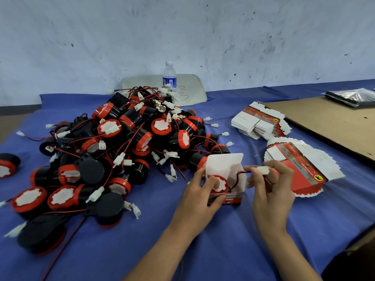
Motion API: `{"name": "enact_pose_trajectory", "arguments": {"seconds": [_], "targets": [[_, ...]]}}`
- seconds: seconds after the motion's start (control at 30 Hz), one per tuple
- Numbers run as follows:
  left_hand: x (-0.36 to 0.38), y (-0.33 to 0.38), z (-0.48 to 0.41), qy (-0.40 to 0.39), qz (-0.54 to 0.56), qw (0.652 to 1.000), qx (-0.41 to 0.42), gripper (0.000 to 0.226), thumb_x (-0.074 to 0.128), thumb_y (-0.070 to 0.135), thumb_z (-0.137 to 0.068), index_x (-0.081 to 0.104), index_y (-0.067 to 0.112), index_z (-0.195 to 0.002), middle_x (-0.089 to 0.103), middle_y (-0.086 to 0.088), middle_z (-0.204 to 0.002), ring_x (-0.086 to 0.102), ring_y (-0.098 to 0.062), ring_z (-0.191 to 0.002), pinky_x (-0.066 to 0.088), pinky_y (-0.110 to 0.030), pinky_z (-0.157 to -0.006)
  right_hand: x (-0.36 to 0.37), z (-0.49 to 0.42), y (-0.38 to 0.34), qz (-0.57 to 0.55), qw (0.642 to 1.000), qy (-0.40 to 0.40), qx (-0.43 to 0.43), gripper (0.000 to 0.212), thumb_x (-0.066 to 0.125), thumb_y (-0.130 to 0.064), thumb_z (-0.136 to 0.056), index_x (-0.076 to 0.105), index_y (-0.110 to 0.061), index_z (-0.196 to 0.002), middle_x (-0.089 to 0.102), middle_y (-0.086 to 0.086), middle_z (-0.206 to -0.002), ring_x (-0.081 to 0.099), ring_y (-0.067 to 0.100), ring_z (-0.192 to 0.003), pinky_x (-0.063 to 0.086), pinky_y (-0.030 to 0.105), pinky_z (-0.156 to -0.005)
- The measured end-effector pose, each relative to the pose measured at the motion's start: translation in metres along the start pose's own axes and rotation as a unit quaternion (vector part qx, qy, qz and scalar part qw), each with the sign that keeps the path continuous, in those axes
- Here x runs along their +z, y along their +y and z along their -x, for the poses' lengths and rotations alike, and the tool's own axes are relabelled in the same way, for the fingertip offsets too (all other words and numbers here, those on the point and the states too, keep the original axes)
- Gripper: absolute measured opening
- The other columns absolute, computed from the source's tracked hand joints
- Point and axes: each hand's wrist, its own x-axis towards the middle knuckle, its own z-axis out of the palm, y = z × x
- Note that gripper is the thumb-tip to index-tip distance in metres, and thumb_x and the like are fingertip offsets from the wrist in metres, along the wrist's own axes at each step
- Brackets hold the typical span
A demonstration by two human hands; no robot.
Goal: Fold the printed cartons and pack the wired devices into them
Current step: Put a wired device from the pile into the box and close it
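Early stage of packing: first visible carton erected, one device seated, lead not yet tucked in

One open carton (pixel 225 165) stands on the blue worktop (pixel 203 250) with one red-and-black device (pixel 220 182) inside it. The left hand (pixel 199 194) grips the carton's near wall, one digit on the device's top. The right hand (pixel 269 185) pinches the white connector (pixel 263 170) outside the carton, just to its right, the red-and-black lead running back over the wall. The top flap is still up and no closed carton is in view. By this evidence nearly all the work remains. One pile (pixel 113 151) of tangled devices, too many and too overlapped to count, lies left of the carton, and one stray device (pixel 8 165) lies at the left edge. Two fanned stacks of flat cartons, far (pixel 259 122) and near (pixel 300 165), wait on the right. There is also one water bottle (pixel 169 78)
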Motion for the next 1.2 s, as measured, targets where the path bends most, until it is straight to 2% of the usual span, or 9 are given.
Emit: {"name": "enact_pose_trajectory", "arguments": {"seconds": [0.07,0.27,0.43,0.6,0.77,0.9,1.0,1.07,1.2], "targets": [[0.0,0.0,0.0,-0.002,-0.001,1.0,-0.001,0.023,0.059,0.04,-0.091,0.045,0.027,-0.103,0.025,0.013,-0.145,0.049,-0.02,-0.111,0.048,-0.039,-0.088,0.0,0.0,0.003,0.026,0.999,-0.018,-0.021,0.016,0.051,-0.029,-0.097,0.05,-0.041,-0.108,0.067,-0.01,-0.087,0.065,0.008,-0.068,0.051,0.023,-0.063],[0.0,0.0,0.0,0.004,0.0,1.0,0.007,0.022,0.06,0.039,-0.091,0.046,0.027,-0.104,0.025,0.013,-0.145,0.048,-0.019,-0.114,0.048,-0.039,-0.089,0.003,-0.006,0.004,0.106,0.989,-0.085,-0.058,0.027,0.056,-0.015,-0.092,0.066,-0.014,-0.117,0.066,-0.006,-0.095,0.057,-0.005,-0.08,0.038,0.002,-0.07],[-0.001,0.001,0.0,0.008,0.01,1.0,0.009,0.022,0.061,0.037,-0.091,0.048,0.025,-0.105,0.031,0.011,-0.142,0.05,-0.021,-0.111,0.049,-0.04,-0.088,0.001,0.001,0.004,0.141,0.981,-0.112,-0.066,0.024,0.057,-0.02,-0.089,0.069,-0.016,-0.11,0.065,-0.014,-0.082,0.058,0.003,-0.071,0.042,0.008,-0.062],[-0.001,0.001,0.001,0.007,-0.013,1.0,0.016,0.022,0.059,0.036,-0.092,0.048,0.024,-0.107,0.032,0.008,-0.14,0.05,-0.021,-0.108,0.049,-0.039,-0.085,0.0,0.003,0.01,0.257,0.95,-0.107,-0.141,0.01,0.074,-0.01,-0.083,0.075,-0.006,-0.092,0.071,0.004,-0.077,0.067,0.023,-0.064,0.054,0.036,-0.049],[0.001,0.0,0.001,0.009,-0.025,0.999,0.022,0.022,0.058,0.038,-0.093,0.047,0.027,-0.108,0.031,0.009,-0.14,0.049,-0.02,-0.11,0.05,-0.039,-0.086,0.002,-0.005,0.01,0.323,0.924,-0.13,-0.161,0.013,0.079,-0.002,-0.076,0.074,-0.003,-0.087,0.065,0.009,-0.07,0.064,0.029,-0.06,0.051,0.036,-0.044],[0.002,-0.001,0.0,0.011,-0.031,0.999,0.031,0.021,0.058,0.037,-0.094,0.047,0.028,-0.11,0.03,0.007,-0.141,0.047,-0.02,-0.115,0.05,-0.039,-0.087,0.007,-0.013,0.007,0.373,0.888,-0.204,-0.176,0.018,0.084,0.0,-0.067,0.074,-0.006,-0.081,0.067,0.008,-0.071,0.064,0.031,-0.058,0.048,0.036,-0.039],[0.002,0.0,0.001,0.012,-0.018,0.999,0.04,0.025,0.059,0.033,-0.093,0.047,0.031,-0.116,0.03,0.008,-0.141,0.047,-0.021,-0.115,0.048,-0.039,-0.091,0.011,-0.022,0.007,0.447,0.833,-0.295,-0.142,0.019,0.066,-0.016,-0.088,0.069,-0.024,-0.105,0.067,-0.003,-0.095,0.066,0.027,-0.077,0.04,0.028,-0.051],[0.0,0.0,0.001,0.019,0.011,0.998,0.051,0.043,0.06,0.028,-0.093,0.041,0.04,-0.13,0.03,0.01,-0.144,0.046,-0.02,-0.12,0.045,-0.039,-0.098,0.016,-0.025,0.009,0.489,0.802,-0.33,-0.093,0.024,0.047,-0.024,-0.097,0.055,-0.034,-0.116,0.063,-0.005,-0.105,0.063,0.026,-0.083,0.028,0.028,-0.055],[-0.003,0.002,0.001,0.012,0.066,0.997,0.05,0.084,0.061,0.028,-0.094,-0.001,0.05,-0.144,0.009,0.028,-0.154,0.027,-0.008,-0.14,0.03,-0.031,-0.114,0.02,-0.023,0.009,0.511,0.809,-0.288,-0.029,0.013,0.038,-0.031,-0.1,0.047,-0.022,-0.104,0.064,0.001,-0.083,0.055,0.031,-0.067,0.022,0.032,-0.05]]}}
